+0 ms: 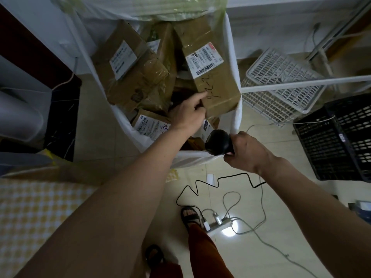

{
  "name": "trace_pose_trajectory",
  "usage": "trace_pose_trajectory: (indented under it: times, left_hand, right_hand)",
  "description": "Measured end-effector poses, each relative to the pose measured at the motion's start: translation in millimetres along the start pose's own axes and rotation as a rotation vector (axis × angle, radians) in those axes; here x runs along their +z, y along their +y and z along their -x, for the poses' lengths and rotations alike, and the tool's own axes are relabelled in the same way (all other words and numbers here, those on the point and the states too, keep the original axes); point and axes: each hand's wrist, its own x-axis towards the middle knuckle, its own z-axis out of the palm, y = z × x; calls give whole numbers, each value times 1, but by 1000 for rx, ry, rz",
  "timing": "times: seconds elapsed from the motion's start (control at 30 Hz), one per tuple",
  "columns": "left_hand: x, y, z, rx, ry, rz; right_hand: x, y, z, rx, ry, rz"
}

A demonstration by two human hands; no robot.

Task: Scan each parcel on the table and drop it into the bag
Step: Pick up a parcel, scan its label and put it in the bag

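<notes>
A big white bag (235, 115) stands open on the floor and holds several cardboard parcels with printed labels. My left hand (187, 115) reaches into it and holds the lower corner of a tall brown parcel (212, 57) marked "9-2-2"; the index finger lies along the parcel's face and the other fingers curl at its edge. The parcel leans against the bag's right wall. Another large parcel (128, 65) lies to its left. My right hand (248, 152) grips a black barcode scanner (218, 142) just over the bag's near rim; its black cable (200, 187) trails down to the floor.
The table with a yellow checked cloth (30, 213) is at lower left. A white plastic basket (281, 83) and a black crate (337, 141) sit on the floor to the right. A power strip (218, 225) and loose cables lie by my sandalled foot (189, 215).
</notes>
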Motion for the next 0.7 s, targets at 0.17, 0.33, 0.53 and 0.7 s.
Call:
trace_pose_trajectory:
  times: [0.17, 0.33, 0.53, 0.7]
  left_hand:
    - [-6, 3, -4, 23, 173, -174]
    - [6, 20, 0, 73, -123, -265]
    - [-6, 13, -1, 22, -144, -232]
    - [-10, -5, 9, -43, -137, -224]
  right_hand:
    - [3, -1, -1, 17, -21, -9]
    - [1, 3, -5, 25, 12, -41]
    - [0, 0, -10, 5, -10, -30]
    - [-1, -1, -10, -40, -1, -12]
